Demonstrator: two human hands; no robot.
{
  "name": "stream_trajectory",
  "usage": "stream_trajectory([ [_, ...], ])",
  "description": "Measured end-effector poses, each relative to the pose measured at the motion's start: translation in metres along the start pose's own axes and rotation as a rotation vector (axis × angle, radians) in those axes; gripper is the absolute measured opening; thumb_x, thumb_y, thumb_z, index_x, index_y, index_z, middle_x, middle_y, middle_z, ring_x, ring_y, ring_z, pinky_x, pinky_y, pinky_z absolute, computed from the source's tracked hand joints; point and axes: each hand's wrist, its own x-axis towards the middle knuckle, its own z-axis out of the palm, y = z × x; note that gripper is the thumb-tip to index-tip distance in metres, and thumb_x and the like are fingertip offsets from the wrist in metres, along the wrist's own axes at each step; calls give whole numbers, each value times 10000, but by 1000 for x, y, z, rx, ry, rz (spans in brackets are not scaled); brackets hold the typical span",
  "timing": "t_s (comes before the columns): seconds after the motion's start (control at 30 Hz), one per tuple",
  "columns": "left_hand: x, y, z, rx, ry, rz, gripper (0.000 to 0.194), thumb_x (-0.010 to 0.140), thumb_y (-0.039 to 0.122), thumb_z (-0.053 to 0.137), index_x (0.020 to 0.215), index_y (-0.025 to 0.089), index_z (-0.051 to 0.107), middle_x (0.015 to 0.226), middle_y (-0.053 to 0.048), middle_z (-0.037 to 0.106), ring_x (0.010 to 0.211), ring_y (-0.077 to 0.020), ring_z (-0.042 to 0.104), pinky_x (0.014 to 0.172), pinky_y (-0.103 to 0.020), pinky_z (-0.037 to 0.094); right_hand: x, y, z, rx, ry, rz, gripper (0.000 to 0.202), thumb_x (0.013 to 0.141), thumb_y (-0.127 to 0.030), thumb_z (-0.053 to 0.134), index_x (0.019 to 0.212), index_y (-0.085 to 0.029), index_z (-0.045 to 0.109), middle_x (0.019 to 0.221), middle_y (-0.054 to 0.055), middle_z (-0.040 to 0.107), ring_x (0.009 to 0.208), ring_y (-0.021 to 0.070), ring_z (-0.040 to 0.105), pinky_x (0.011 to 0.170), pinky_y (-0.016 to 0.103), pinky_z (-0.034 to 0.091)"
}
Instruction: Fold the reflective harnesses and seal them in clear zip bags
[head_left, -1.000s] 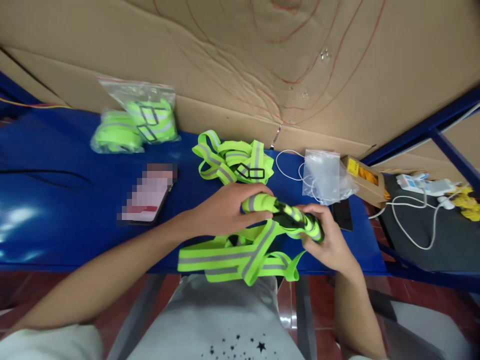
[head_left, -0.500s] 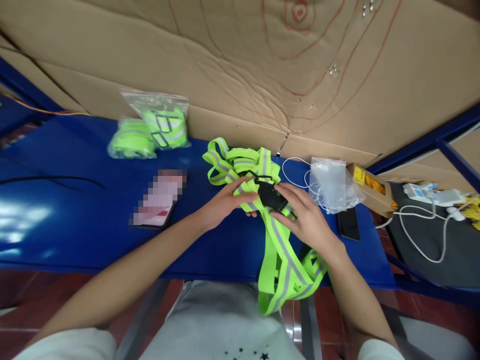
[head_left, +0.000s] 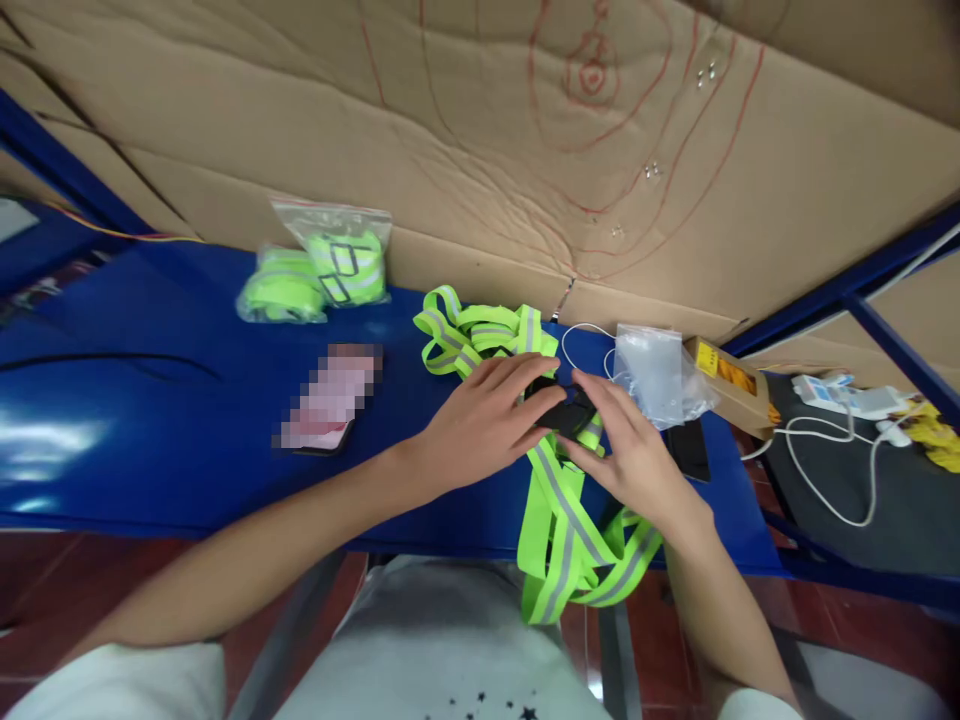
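Observation:
My left hand and my right hand both grip a neon-green reflective strap harness at its black buckle part on the blue table. The harness's grey-striped loops hang over the table's front edge toward my lap. A second loose green strap harness lies just behind my hands, partly hidden by my left fingers.
Two bagged green harnesses sit at the back left against the cardboard wall. A phone lies left of my hands. An empty clear bag, a dark phone, a small yellow box and white cables are to the right.
The harness was lifted from near the table's front edge onto the table; both hands moved forward with it and its loops now hang down over the edge.

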Motion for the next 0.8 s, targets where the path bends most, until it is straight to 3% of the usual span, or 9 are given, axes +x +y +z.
stream_trajectory([
  [0.13,13,1,-18,-37,30,-13,254,920,218,697,1168,193,647,1378,-105,648,1234,-273,661,1012,-424,560,5,-8,-17,-82,19,-31,754,1015,-355,620,1666,-251,253,1522,160,533,1404,318,556,1174,523,509],
  [0.23,29,10,-34,-47,-16,-75,260,870,196,720,1123,194,662,1261,-78,690,1120,-263,698,919,-397,584,12,-13,-31,-179,38,-76,700,999,-335,639,1627,-216,353,1471,168,577,1349,339,590,1136,538,529],
  [0.4,41,24,-53,-56,-35,-46,279,893,235,706,1169,225,663,1232,-63,684,1099,-250,694,879,-349,583,11,-23,-58,-239,69,-152,662,993,-373,644,1584,-176,421,1450,179,599,1321,340,607,1098,517,544],
  [0.5,33,17,-60,-70,-33,-58,364,934,276,698,1287,236,622,1288,-76,672,1126,-250,698,911,-353,589,1,-18,-75,-206,78,-100,671,970,-411,682,1562,-189,458,1469,161,601,1337,323,604,1136,493,510],
  [0.57,25,0,-63,-107,36,-194,518,939,332,721,1415,228,547,1283,-83,687,1134,-254,703,964,-378,588,-8,-2,-85,-104,179,16,656,924,-426,738,1500,-188,536,1440,150,632,1323,324,616,1148,488,486],
  [0.63,17,-28,-66,-190,161,-387,613,934,455,733,1451,197,527,1231,-91,714,1106,-263,712,1004,-425,584,-17,26,-95,103,393,190,552,951,-444,675,1421,-163,603,1354,156,680,1249,315,664,1091,475,511],
  [0.67,14,-45,-68,-260,229,-470,606,950,532,694,1420,176,556,1211,-99,721,1066,-258,719,993,-441,593,-22,43,-99,256,539,281,508,987,-448,588,1379,-127,627,1292,177,699,1183,311,696,1014,466,547],
  [0.73,8,-82,-76,-451,332,-620,618,1005,647,536,1303,112,621,1237,-140,714,1015,-247,722,949,-481,617,-35,80,-109,334,698,368,653,1055,-415,170,1389,-18,566,1259,252,665,1068,310,730,868,496,581],
  [0.8,3,-118,-86,-620,485,-760,618,1067,615,412,1237,57,617,1284,-174,694,1014,-235,719,943,-527,619,-55,119,-121,517,941,501,560,970,-309,284,1292,10,614,1270,262,644,1086,309,719,911,502,564],
])
